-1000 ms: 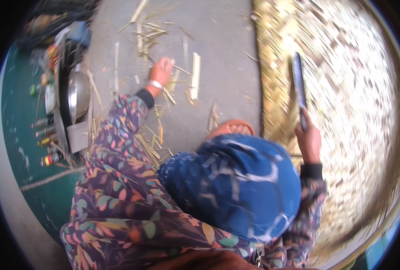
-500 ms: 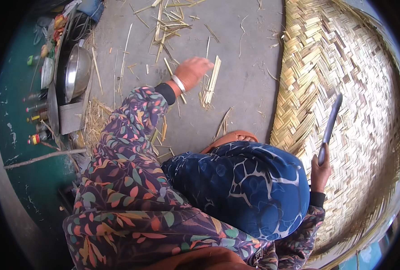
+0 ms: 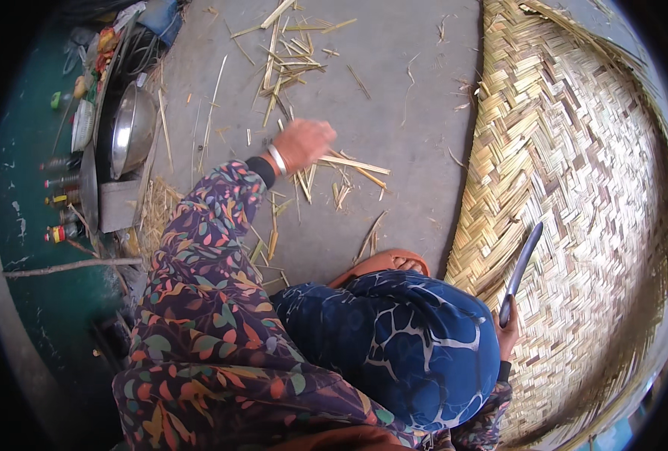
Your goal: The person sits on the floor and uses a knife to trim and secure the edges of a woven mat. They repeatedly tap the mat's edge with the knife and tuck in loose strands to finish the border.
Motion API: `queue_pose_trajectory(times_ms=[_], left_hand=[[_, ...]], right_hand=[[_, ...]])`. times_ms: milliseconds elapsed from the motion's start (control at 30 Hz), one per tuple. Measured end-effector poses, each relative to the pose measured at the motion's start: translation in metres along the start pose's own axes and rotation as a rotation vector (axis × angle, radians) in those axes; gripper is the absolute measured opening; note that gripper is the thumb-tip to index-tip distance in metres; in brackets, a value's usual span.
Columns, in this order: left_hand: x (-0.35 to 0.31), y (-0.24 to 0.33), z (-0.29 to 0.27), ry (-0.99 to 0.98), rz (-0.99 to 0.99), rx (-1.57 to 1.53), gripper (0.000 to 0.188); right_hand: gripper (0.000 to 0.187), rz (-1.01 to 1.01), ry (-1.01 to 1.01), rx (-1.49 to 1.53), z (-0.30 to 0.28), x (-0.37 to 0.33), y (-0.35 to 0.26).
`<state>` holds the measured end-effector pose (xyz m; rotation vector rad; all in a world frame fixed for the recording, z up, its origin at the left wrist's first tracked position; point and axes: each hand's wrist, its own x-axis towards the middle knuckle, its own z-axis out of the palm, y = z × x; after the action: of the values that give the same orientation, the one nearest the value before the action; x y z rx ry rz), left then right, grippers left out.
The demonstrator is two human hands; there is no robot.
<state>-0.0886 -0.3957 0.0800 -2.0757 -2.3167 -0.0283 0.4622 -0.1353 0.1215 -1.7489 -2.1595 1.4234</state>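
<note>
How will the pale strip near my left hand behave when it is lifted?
The pale strip is probably light, because it looks thin and narrow. It may be fairly stiff, since it lies nearly straight. Its slim shape suggests it could snap if bent sharply.

The knife (image 3: 527, 255) has a smooth, dark, metal-looking blade. The split plant strips (image 3: 360, 164) look dry and fibrous; the plaited mat (image 3: 574, 248) is ridged and faintly glossy. The floor (image 3: 394, 90) is matt, the basin (image 3: 132, 129) shiny metal, the trousers (image 3: 424, 342) and floral jacket (image 3: 206, 323) cloth.
</note>
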Motion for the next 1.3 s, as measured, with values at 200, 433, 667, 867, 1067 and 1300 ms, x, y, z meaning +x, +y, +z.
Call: queue_pose_trajectory(times_ms=[200, 433, 667, 867, 1067, 1300], left_hand=[[-0.026, -0.159, 0.040, 0.137, -1.219, -0.036, 0.030], [0.022, -0.179, 0.044, -0.197, -1.395, -0.128, 0.034], [-0.016, -0.162, 0.055, -0.230, -1.268, -0.188, 0.041], [-0.076, -0.037, 0.019, 0.197, -1.386, -0.681, 0.028], [-0.115, 0.035, -0.007, 0.097, -1.445, -0.200, 0.042], [-0.112, 0.027, 0.011, 0.202, -1.689, -0.537, 0.062]], right_hand=[[0.058, -0.033, -0.020, -0.065, -0.001, 0.001, -0.002], [0.058, 0.111, 0.014, -0.034, 0.003, -0.007, 0.015], [0.061, -0.044, 0.057, -0.046, 0.022, -0.008, 0.019], [0.064, -0.062, 0.093, -0.069, 0.034, -0.010, 0.009], [0.064, -0.053, 0.091, -0.042, 0.033, -0.010, 0.010], [0.066, 0.037, 0.041, -0.064, 0.030, -0.012, 0.003]])
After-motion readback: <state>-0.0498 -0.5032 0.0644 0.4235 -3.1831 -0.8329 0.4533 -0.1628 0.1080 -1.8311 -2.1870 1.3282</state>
